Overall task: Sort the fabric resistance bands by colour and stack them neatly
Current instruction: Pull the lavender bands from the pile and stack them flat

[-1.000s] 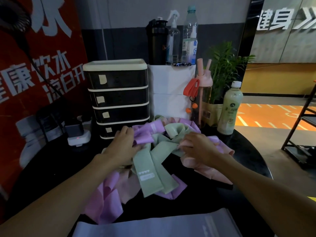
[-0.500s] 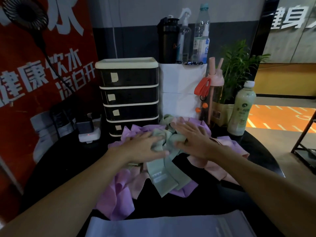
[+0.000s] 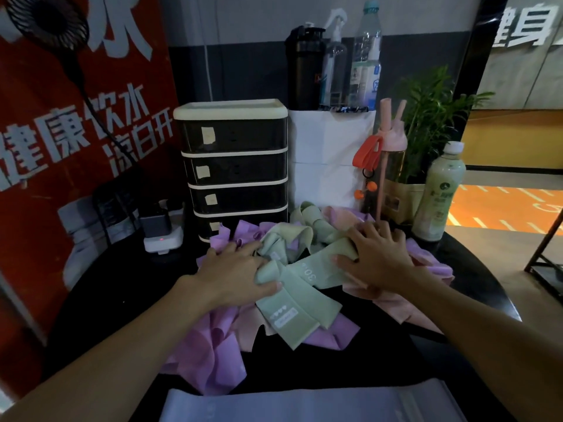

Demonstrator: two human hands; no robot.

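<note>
A tangled heap of fabric resistance bands lies on the round black table (image 3: 475, 278). Green bands (image 3: 300, 296) lie on top in the middle, purple bands (image 3: 213, 357) spread to the left and front, pink bands (image 3: 399, 306) to the right. My left hand (image 3: 234, 269) grips a bunched green band at the heap's left, thumb pressed on the green fabric. My right hand (image 3: 374, 257) lies on the heap's right side, its fingers curled round the far end of a green band.
Behind the heap stand a black drawer unit (image 3: 231, 166), a white box (image 3: 329, 159) with bottles on top, a pink straw bottle (image 3: 391, 166), a plant (image 3: 432, 123) and a green drink bottle (image 3: 441, 193). A clear plastic bag (image 3: 304, 403) lies at the near edge. A charger (image 3: 161, 236) sits left.
Both hands have slid apart and toward me over the heap, spreading a green band between them. The camera has shifted slightly left.
</note>
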